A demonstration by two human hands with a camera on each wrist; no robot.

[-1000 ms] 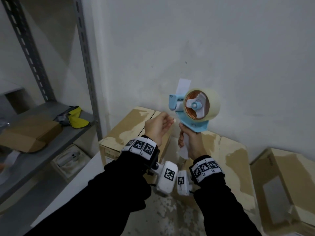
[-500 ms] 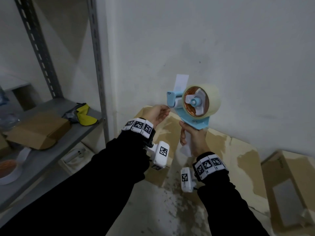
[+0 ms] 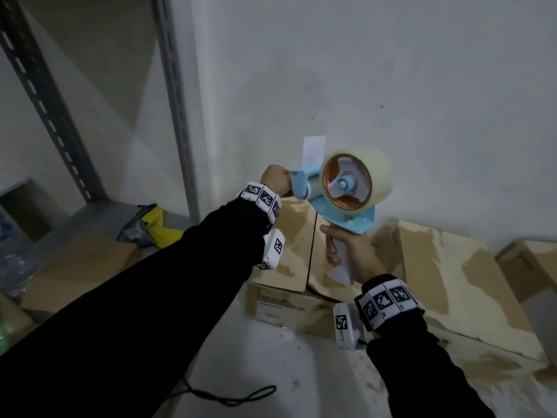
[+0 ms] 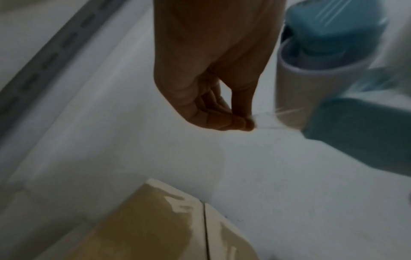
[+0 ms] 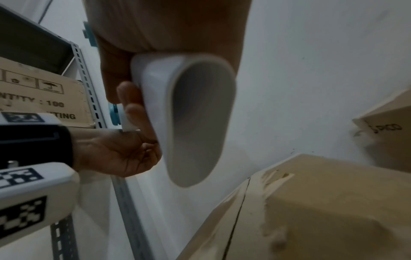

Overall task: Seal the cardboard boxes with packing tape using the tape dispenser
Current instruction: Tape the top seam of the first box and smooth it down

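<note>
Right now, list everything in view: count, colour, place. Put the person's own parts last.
tape dispenser: one, light blue with white handle, held up before the wall.
tape roll: one, clear, on the dispenser.
cardboard boxes: at least three on the floor by the wall, tan with torn patches.
metal shelf: one, grey, at left.
small box: one, brown, on the shelf.
yellow item: one, on the shelf, too dim to identify.
black cord: one, on the floor.
left hand: fingertips pinch the tape end at the dispenser's front.
right hand: grips the dispenser handle.
</note>
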